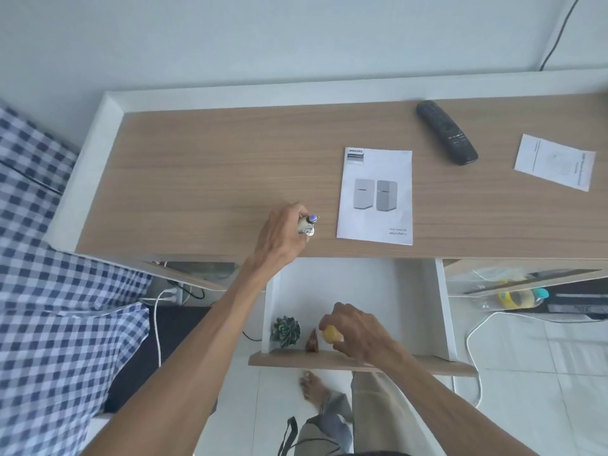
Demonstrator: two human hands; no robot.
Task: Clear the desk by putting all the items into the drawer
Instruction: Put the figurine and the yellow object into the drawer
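Desk [214, 166]: two booklets [375, 195], one remote [445, 131]

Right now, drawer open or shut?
Open. The drawer is pulled out below the desk edge; its white floor shows, with a succulent inside.

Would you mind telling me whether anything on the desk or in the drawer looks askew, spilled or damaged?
Nothing looks spilled or damaged. The black remote control and the small white leaflet lie at an angle to the wooden desk top's edge, which is only loose placement. The small green succulent stands upright in the open white drawer.
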